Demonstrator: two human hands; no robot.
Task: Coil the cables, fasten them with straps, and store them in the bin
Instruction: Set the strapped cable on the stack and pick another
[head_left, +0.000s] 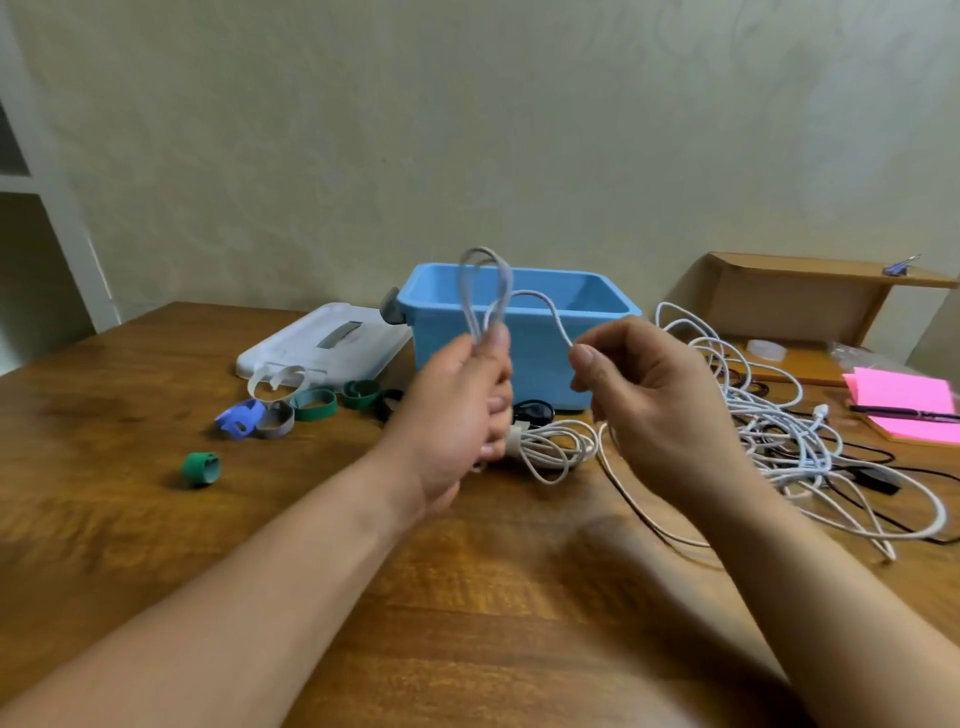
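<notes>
My left hand (462, 410) grips a white cable (485, 291) whose loops stand up above my fist. From those loops the cable arcs right to my right hand (654, 400), which pinches it between thumb and forefinger. Both hands are raised above the table in front of the open blue bin (524, 332). More loops of the white cable hang below my left hand onto the table. A tangle of white and black cables (779, 426) lies at the right. Several rolled straps (311, 405) in green, grey, white and blue lie at the left; one green strap (201, 469) lies apart, nearer to me.
The bin's white lid (322, 343) lies flat to the left of the bin. A small black coiled cable (532, 410) sits at the bin's front. A cardboard box (795, 306) lies open at the back right, beside pink sticky notes (904, 405) with a pen on them.
</notes>
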